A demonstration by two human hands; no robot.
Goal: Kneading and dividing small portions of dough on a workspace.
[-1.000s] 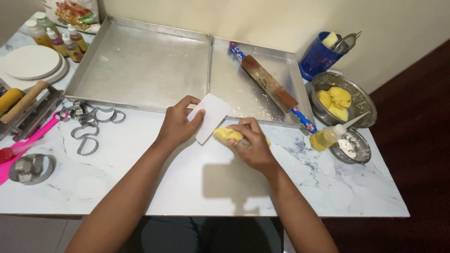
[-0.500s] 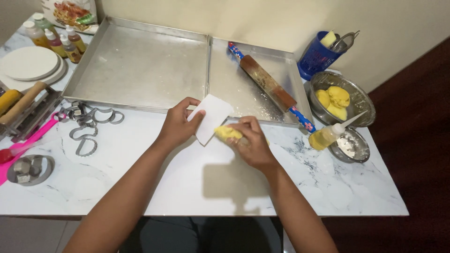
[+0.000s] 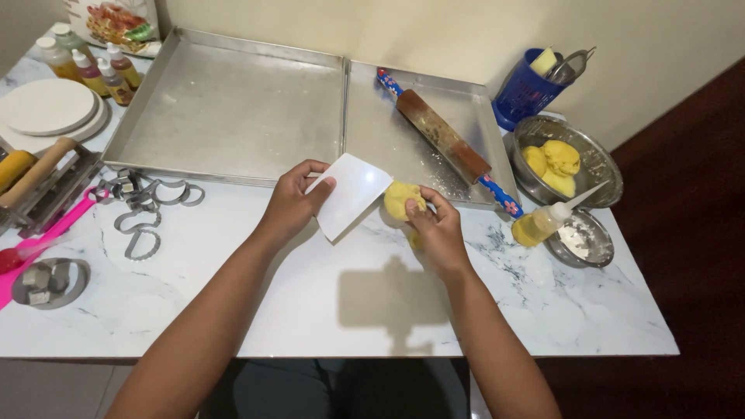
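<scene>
Head view looks down on a marble table, and every place here is given from the white scraper card near its middle. Left hand grips the card's left edge, thumb on top, card tilted. Right hand, just right of the card, is closed around a yellow dough lump that touches the card's right edge. Half a second ago the lump sat lower under the fingers; now it is raised and shows more above them, and the card has swung slightly up. Beyond the card lie two metal baking trays, a rolling pin on the right one. Left of it are metal cookie cutters; far right, a steel bowl of dough
</scene>
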